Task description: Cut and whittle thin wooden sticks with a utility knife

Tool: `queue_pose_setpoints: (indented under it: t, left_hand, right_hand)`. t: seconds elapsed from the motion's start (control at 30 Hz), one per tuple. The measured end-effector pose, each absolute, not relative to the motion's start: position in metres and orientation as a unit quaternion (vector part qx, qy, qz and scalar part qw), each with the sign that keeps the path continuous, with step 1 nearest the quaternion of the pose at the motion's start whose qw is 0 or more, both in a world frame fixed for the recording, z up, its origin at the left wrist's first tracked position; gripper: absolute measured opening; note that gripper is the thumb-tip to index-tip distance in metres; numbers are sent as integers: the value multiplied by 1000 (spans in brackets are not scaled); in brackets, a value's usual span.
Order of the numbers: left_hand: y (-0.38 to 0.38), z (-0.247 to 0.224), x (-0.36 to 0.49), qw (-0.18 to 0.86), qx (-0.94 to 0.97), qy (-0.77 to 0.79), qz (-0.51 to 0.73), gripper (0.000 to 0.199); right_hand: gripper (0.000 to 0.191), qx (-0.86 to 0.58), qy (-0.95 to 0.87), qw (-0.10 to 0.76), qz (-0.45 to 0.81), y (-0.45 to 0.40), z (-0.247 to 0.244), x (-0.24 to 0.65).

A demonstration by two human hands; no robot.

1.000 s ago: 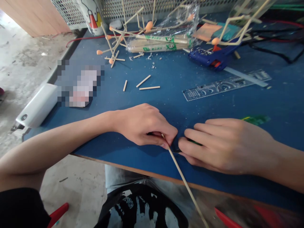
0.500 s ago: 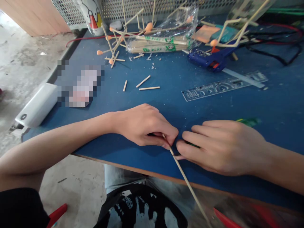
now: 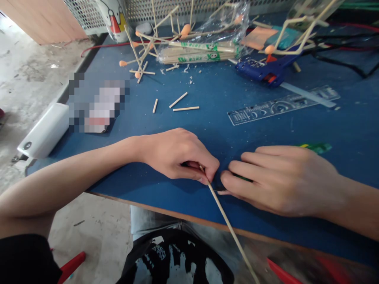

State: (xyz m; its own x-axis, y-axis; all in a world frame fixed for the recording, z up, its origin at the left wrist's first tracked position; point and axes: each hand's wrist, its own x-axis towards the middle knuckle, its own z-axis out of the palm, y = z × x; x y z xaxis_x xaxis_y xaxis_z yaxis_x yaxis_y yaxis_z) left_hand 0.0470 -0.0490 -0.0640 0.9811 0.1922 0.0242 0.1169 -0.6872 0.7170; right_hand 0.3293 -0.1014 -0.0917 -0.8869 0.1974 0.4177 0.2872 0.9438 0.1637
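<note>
My left hand is closed, thumb and fingertips pinching a thin wooden stick near its upper end. The stick slants down to the right, past the table's front edge and out at the bottom of the view. My right hand is wrapped around a green utility knife, most of which the fingers hide. Its green end shows behind the knuckles, and a dark blade tip lies beside the stick, close to my left fingertips. Whether the blade touches the stick, I cannot tell. Several short cut sticks lie beyond my left hand.
A clear ruler lies partly under the glue stick of a blue glue gun. Stick frames with orange joints and bagged sticks stand at the back. A white device sits on the left edge.
My hands keep the same grip and shift only slightly. More of the knife's green end and its dark blade tip now show. The view has moved a little.
</note>
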Motion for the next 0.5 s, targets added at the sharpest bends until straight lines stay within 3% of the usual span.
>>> queue_pose_setpoints:
  t: [0.5]
  left_hand:
    - [-49, -65, 47, 373, 923, 77, 51, 18]
  right_hand:
    - [37, -120, -966, 202, -107, -99, -91, 329]
